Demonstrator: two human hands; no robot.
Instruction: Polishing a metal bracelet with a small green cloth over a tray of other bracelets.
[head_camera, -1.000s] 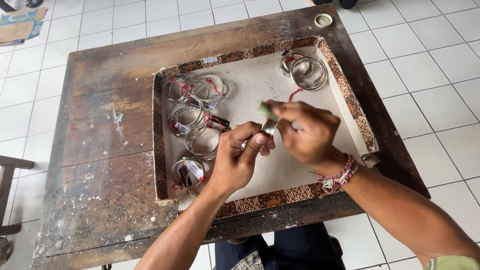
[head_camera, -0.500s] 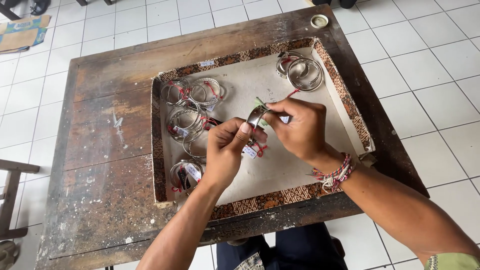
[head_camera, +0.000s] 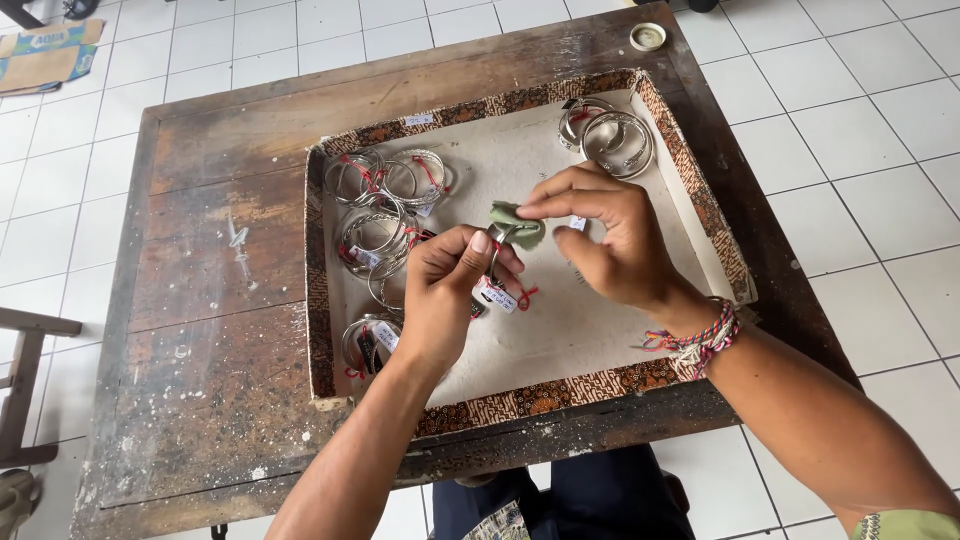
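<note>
A worn wooden table (head_camera: 200, 330) stands on a white tiled floor (head_camera: 850, 130), and on it sits a shallow tray (head_camera: 690, 170) with patterned brown walls and a pale base. Along the tray's left side lie several clusters of silver bangles (head_camera: 385, 225) tied with red thread, and another pair of bangles (head_camera: 615, 140) rests in the far right corner. Over the tray's middle, the left hand (head_camera: 450, 290) is closed around one tagged bangle (head_camera: 497, 285), held upright just above the base, its tag and red thread hanging below. The right hand (head_camera: 615, 240) pinches a small green cloth (head_camera: 515, 225) against that bangle's top edge, fingers pressed together. Judging by this, the wiping of this piece is under way, with the heaps on the left possibly still waiting; which ones are already wiped cannot be told.
</note>
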